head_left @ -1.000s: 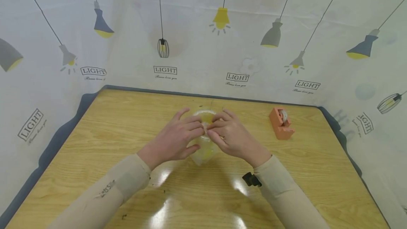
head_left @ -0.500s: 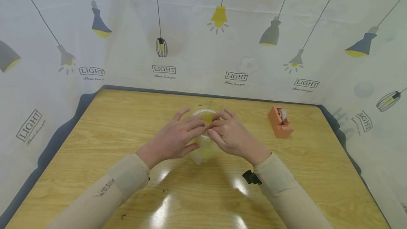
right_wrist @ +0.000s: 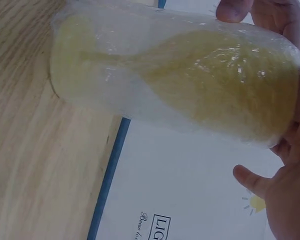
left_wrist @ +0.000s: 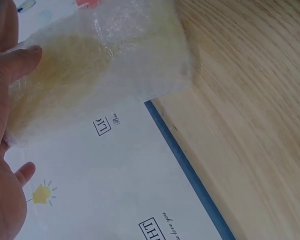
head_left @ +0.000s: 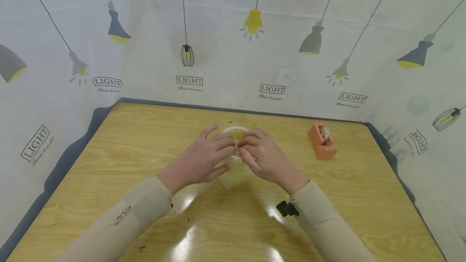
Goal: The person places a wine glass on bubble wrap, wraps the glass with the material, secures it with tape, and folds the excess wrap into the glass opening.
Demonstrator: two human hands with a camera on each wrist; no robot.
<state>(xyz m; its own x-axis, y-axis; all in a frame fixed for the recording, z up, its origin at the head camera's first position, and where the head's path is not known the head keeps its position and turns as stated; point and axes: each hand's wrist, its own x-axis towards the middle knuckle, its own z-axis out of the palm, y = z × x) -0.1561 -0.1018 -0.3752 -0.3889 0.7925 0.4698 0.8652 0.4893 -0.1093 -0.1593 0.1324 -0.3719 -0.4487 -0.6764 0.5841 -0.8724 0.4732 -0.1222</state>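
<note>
A yellow stemmed glass (right_wrist: 195,80) stands upright on the table, rolled in clear bubble wrap (left_wrist: 140,50). Its bowl, thin stem and round foot show through the layers in the right wrist view. From the left, my left hand (head_left: 200,157) holds the wrap, thumb against the side and fingers bent over the top end. My right hand (head_left: 267,155) pinches the wrap's upper edge between thumb and fingertips. Both sets of fingertips meet over the mouth of the glass, and the fingers partly hide the top of the wrap.
An orange tape dispenser (head_left: 322,142) with a roll of clear tape stands to the right on the wooden table (head_left: 120,148). Behind the table's far edge rises a white cloth backdrop (head_left: 225,43) printed with lamps.
The right hand's fingers have curled in a little more over the top of the wrap. The left hand and the wrapped glass stay nearly where they were.
</note>
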